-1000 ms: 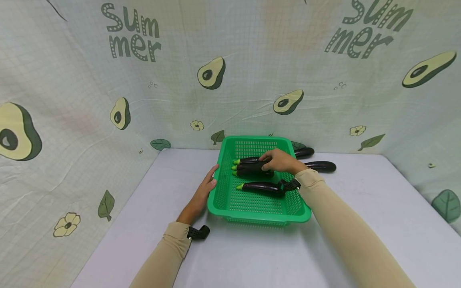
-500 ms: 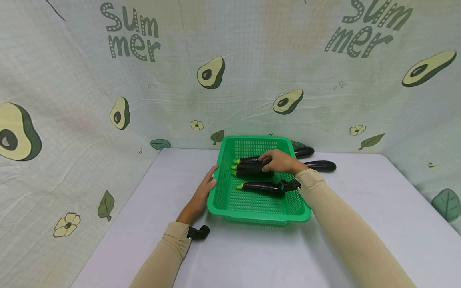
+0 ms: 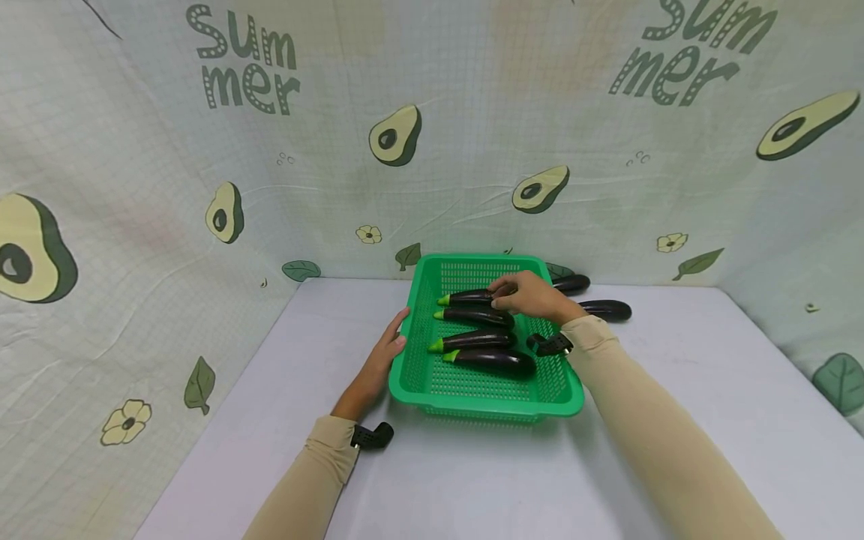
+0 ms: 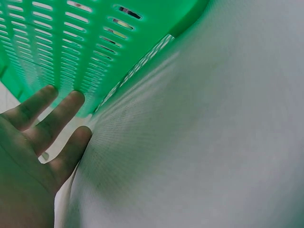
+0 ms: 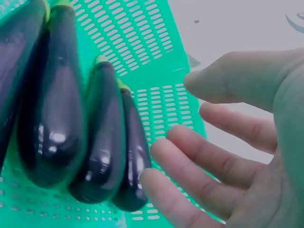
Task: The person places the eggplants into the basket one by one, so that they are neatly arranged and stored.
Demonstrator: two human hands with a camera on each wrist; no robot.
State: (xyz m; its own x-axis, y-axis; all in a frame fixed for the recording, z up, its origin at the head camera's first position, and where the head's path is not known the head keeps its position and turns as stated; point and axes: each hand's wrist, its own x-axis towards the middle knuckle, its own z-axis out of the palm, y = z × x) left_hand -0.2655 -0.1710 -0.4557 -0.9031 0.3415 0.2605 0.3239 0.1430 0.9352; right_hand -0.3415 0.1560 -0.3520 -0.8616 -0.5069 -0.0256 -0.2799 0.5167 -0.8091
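A green perforated plastic basket (image 3: 472,406) stands on the white table, holding several dark purple eggplants (image 3: 491,362) that lie crosswise with their green stems to the left. My right hand (image 3: 532,294) is over the basket, its fingers spread and nothing between them. In the right wrist view, its fingertips are right at the outermost eggplant (image 5: 134,156), beyond which others lie side by side. My left hand (image 3: 379,361) is at the basket's left side. In the left wrist view, its straight fingers (image 4: 64,114) reach up to the slotted wall.
Two more eggplants (image 3: 607,310) show partly on the table to the right of the basket, the rear one (image 3: 572,283) partly behind it. A patterned cloth (image 3: 466,135) with avocados hangs as a wall behind the table (image 3: 445,480).
Two eggplants have shifted toward the basket's near side, one settling beside the nearest. My right hand has risen off the eggplants and moved slightly back and right. My left hand stays in place.
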